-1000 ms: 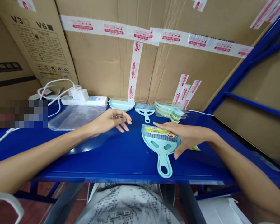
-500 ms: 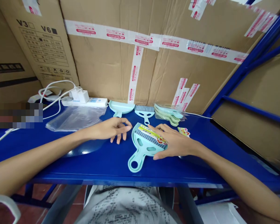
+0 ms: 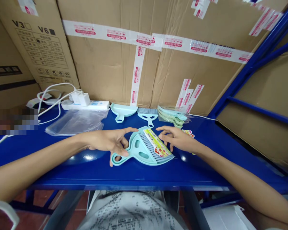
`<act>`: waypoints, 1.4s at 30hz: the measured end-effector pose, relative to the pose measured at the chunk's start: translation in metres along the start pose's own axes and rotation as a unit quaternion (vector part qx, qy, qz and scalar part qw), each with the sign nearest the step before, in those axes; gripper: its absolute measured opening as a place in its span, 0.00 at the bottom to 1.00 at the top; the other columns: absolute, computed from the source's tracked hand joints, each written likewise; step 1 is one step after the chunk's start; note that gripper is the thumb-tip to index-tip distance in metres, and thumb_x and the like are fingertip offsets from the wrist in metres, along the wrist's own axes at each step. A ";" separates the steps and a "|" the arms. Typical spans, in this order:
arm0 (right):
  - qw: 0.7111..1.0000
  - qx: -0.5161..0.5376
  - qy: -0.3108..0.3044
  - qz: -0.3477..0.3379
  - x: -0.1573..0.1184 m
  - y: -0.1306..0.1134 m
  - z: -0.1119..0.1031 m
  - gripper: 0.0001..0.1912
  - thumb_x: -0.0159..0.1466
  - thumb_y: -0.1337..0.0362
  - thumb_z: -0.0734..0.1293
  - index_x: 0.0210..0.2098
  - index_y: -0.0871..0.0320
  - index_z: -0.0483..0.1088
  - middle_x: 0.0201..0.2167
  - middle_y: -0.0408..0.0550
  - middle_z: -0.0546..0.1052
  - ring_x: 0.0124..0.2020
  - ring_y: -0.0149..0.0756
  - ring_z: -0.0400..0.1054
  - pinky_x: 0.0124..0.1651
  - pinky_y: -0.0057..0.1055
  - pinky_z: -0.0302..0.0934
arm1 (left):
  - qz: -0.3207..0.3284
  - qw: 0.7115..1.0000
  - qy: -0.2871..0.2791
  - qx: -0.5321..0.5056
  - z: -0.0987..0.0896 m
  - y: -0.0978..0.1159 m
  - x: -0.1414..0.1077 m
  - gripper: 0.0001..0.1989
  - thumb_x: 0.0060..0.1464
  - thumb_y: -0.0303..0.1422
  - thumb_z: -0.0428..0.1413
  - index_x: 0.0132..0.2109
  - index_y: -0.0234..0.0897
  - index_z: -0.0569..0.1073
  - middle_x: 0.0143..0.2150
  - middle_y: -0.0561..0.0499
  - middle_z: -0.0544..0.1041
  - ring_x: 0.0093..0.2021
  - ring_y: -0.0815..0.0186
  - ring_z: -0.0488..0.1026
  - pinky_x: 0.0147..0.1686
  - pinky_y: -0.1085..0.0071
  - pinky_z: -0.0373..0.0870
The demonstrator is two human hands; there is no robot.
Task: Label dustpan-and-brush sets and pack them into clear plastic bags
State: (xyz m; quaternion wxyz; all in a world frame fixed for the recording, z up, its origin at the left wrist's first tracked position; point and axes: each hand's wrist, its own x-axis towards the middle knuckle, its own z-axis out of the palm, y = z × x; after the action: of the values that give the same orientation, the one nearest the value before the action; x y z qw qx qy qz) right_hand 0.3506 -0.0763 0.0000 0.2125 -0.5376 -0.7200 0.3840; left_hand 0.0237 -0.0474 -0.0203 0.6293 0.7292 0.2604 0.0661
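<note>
A light teal dustpan point(image 3: 165, 162) lies in front of me with a matching hand brush point(image 3: 137, 149) nested in it, handles pointing left. A yellow and white printed label card point(image 3: 157, 142) with red flowers rests over the grey bristles. My left hand point(image 3: 110, 140) grips the handle end, thumb on top and some fingers beneath, while its index finger reaches along the pan's upper edge. Close to the bristle side is my right hand point(image 3: 176, 137), fingers curved and apart, holding nothing. Part of another printed card point(image 3: 189, 133) shows behind the right hand.
Along the back of the blue table point(image 3: 91, 177) are another dustpan point(image 3: 124, 109), a loose brush point(image 3: 147, 113) and bagged teal and green pieces point(image 3: 172, 115). Clear plastic bags point(image 3: 74, 122) and a white power strip point(image 3: 99, 105) lie left. Cardboard point(image 3: 105, 70) walls the back.
The dustpan and brush have turned so the handles point left rather than toward me. My left hand has taken the handle end; my right hand has come off the set.
</note>
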 end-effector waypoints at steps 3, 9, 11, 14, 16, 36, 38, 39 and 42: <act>1.000 0.029 -0.008 -0.004 0.004 0.006 0.000 0.34 0.65 0.51 0.74 0.65 0.59 0.70 0.43 0.52 0.75 0.34 0.38 0.74 0.21 0.29 0.71 | -0.002 0.999 -0.003 -0.032 -0.005 0.003 -0.003 0.51 0.56 0.38 0.71 0.75 0.44 0.48 0.34 0.57 0.74 0.29 0.68 0.71 0.30 0.71 0.69; 0.998 0.068 0.001 0.001 -0.001 0.003 -0.003 0.43 0.66 0.55 0.75 0.76 0.45 0.59 0.49 0.49 0.73 0.35 0.32 0.73 0.27 0.25 0.69 | 0.026 0.998 0.025 -0.044 -0.007 0.017 -0.011 0.47 0.56 0.32 0.70 0.73 0.44 0.52 0.33 0.58 0.74 0.29 0.69 0.71 0.32 0.71 0.69; 0.995 0.099 0.009 -0.005 -0.003 0.001 -0.004 0.46 0.67 0.55 0.75 0.78 0.40 0.53 0.50 0.48 0.75 0.38 0.33 0.75 0.32 0.25 0.70 | 0.034 0.998 0.028 -0.037 -0.008 0.019 -0.011 0.48 0.57 0.32 0.70 0.74 0.44 0.50 0.33 0.58 0.75 0.30 0.68 0.72 0.31 0.70 0.69; 0.988 0.149 0.012 -0.030 -0.003 -0.002 -0.001 0.45 0.67 0.55 0.76 0.78 0.39 0.55 0.52 0.48 0.78 0.46 0.38 0.77 0.43 0.31 0.74 | 0.040 0.998 0.037 -0.036 -0.007 0.020 -0.009 0.49 0.58 0.31 0.68 0.76 0.45 0.47 0.34 0.57 0.75 0.30 0.67 0.73 0.32 0.70 0.67; 0.985 0.166 0.015 -0.052 -0.002 -0.002 0.002 0.39 0.66 0.54 0.76 0.74 0.42 0.64 0.57 0.50 0.79 0.53 0.42 0.77 0.53 0.37 0.74 | 0.048 0.997 0.048 -0.033 -0.007 0.019 -0.008 0.49 0.59 0.31 0.67 0.76 0.46 0.46 0.34 0.57 0.75 0.31 0.67 0.73 0.32 0.70 0.66; 0.959 0.248 -0.095 -0.101 -0.001 0.001 0.005 0.46 0.60 0.61 0.82 0.74 0.47 0.64 0.70 0.53 0.72 0.64 0.44 0.73 0.65 0.41 0.71 | 0.064 0.982 0.149 0.100 -0.029 0.012 -0.009 0.43 0.60 0.32 0.63 0.75 0.41 0.50 0.41 0.53 0.73 0.34 0.68 0.67 0.34 0.70 0.61; 0.957 0.256 -0.094 -0.100 -0.002 0.001 0.007 0.50 0.59 0.61 0.82 0.76 0.47 0.60 0.70 0.55 0.72 0.65 0.45 0.73 0.65 0.43 0.71 | 0.061 0.979 0.160 0.107 -0.031 0.013 -0.009 0.42 0.59 0.32 0.63 0.74 0.40 0.51 0.42 0.52 0.74 0.35 0.68 0.67 0.34 0.70 0.61; 0.957 0.256 -0.094 -0.095 -0.002 0.000 0.007 0.53 0.59 0.62 0.83 0.77 0.46 0.57 0.69 0.56 0.72 0.64 0.46 0.74 0.64 0.43 0.72 | 0.060 0.979 0.165 0.108 -0.031 0.014 -0.009 0.42 0.59 0.32 0.63 0.74 0.40 0.52 0.42 0.52 0.74 0.35 0.68 0.67 0.35 0.70 0.61; 0.960 0.254 -0.089 -0.080 -0.004 -0.003 0.009 0.61 0.57 0.63 0.84 0.80 0.45 0.50 0.67 0.56 0.75 0.60 0.45 0.77 0.60 0.42 0.76 | 0.060 0.976 0.181 0.108 -0.031 0.017 -0.009 0.40 0.57 0.33 0.64 0.72 0.38 0.55 0.42 0.52 0.75 0.36 0.67 0.69 0.36 0.70 0.63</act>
State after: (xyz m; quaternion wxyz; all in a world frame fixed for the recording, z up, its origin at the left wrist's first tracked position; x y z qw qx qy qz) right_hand 0.3436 -0.0835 -0.0024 0.3074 -0.3702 -0.6555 0.5820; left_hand 0.0081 -0.0251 0.0036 0.4843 0.7829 0.3314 0.2067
